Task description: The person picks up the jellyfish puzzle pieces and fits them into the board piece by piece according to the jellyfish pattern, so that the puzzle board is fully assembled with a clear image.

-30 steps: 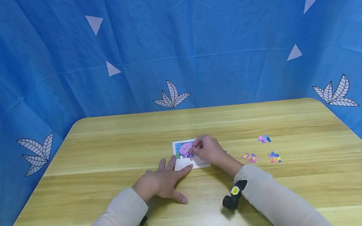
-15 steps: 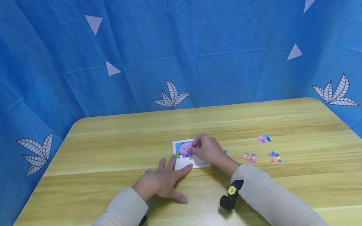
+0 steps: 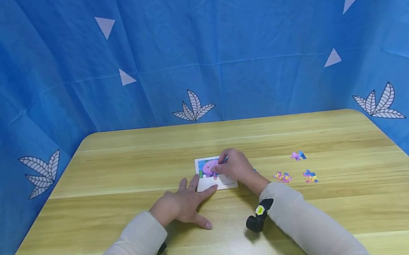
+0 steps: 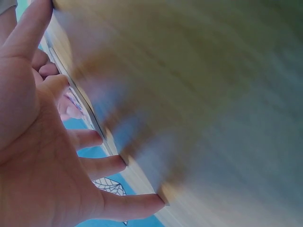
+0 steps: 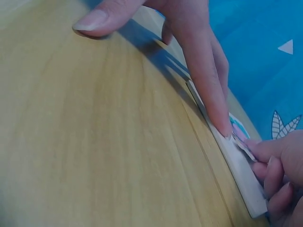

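Here, at the head view's centre, my right grip [image 3: 237, 167] pinches a puzzle piece [image 5: 245, 150] at the white board [image 3: 206, 183]; my left grip [image 3: 181, 203], spread wide, touches that board. Other pieces [image 3: 310, 176] lie right of centre on the tabletop [image 3: 134, 160].

Hands [image 3: 181, 204]: we count two
Sleeves [image 3: 313, 230]: we count two
Puzzle board [image 3: 208, 183]: we see one
Piece clusters [image 3: 283, 177]: we make out three, plus one partly hidden scrap [image 3: 255, 171]; single pieces too small for us to tally
Black wrist devices [image 3: 256, 223]: we see two
Table [image 3: 134, 164]: one
White triangles [image 3: 105, 27]: we find four
Leaf prints [image 3: 379, 105]: three whole, one cut off
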Demonstrator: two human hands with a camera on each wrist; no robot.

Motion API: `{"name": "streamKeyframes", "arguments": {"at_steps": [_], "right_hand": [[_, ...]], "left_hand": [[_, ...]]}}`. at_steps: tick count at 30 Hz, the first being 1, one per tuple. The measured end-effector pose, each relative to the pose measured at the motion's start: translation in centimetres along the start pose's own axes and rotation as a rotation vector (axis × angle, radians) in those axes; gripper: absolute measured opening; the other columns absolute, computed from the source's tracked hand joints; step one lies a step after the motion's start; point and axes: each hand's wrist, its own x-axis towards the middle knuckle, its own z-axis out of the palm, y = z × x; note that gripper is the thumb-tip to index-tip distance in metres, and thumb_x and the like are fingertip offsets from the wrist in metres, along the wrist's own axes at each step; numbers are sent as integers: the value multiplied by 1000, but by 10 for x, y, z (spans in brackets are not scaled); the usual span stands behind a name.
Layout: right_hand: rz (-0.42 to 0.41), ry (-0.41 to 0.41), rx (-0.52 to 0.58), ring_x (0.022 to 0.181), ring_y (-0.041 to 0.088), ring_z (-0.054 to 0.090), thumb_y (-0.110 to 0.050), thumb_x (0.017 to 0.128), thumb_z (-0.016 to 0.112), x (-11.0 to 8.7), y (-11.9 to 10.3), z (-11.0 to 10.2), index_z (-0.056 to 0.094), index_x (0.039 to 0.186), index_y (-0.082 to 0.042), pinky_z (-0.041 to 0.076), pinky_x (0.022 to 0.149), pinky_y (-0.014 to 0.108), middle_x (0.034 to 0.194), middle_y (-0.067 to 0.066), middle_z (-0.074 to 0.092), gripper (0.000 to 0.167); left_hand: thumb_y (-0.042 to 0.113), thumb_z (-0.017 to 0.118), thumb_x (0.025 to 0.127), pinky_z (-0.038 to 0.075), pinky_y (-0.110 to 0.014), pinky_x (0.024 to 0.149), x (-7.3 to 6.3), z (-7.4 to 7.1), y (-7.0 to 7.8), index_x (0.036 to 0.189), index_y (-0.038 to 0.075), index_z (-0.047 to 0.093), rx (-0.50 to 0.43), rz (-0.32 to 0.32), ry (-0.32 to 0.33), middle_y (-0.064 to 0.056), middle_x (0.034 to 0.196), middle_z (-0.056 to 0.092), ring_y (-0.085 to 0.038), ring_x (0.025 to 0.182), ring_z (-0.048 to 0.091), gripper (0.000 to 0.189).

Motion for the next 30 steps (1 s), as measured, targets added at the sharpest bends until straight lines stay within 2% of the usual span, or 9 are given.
{"name": "streamKeyframes", "arguments": {"at_steps": [6, 10, 14, 23, 30], "right_hand": [[73, -17, -1, 77, 21, 54, -34, 73, 81, 3, 1, -2, 61, 87, -9, 43, 58, 25, 87, 7, 59, 35], [86, -35, 12, 68, 20, 58, -34, 73, 81, 4, 1, -3, 60, 88, -8, 45, 54, 26, 83, 8, 60, 37], [81, -40, 3, 59, 16, 58, -35, 71, 82, 5, 2, -4, 59, 85, -8, 43, 53, 25, 73, 7, 61, 39], [48, -25, -5, 54, 15, 56, -36, 72, 81, 1, 2, -3, 57, 80, -8, 41, 51, 25, 66, 5, 59, 37], [21, 12, 11, 57, 16, 54, -33, 81, 74, -3, 4, 0, 58, 83, -9, 39, 49, 25, 69, 5, 58, 29]], "left_hand": [[70, 64, 69, 32, -69, 94, 0, 0, 0, 147, 48, 15, -6, -1, -3, -9, 160, 1, -42, 143, 8, 95], [70, 64, 70, 31, -70, 95, 0, -1, 0, 148, 47, 16, -12, 2, -1, -10, 160, 1, -42, 143, 8, 94], [69, 64, 70, 30, -70, 95, -1, -1, 0, 148, 47, 16, -12, 4, -1, -11, 159, 2, -43, 142, 8, 94], [70, 63, 70, 29, -70, 96, 0, 0, -1, 148, 47, 15, -15, 2, -8, -10, 160, 0, -42, 143, 7, 94], [70, 63, 70, 29, -69, 97, 0, 0, -1, 148, 48, 14, -11, -4, -9, -10, 160, 0, -42, 143, 7, 95]]}}
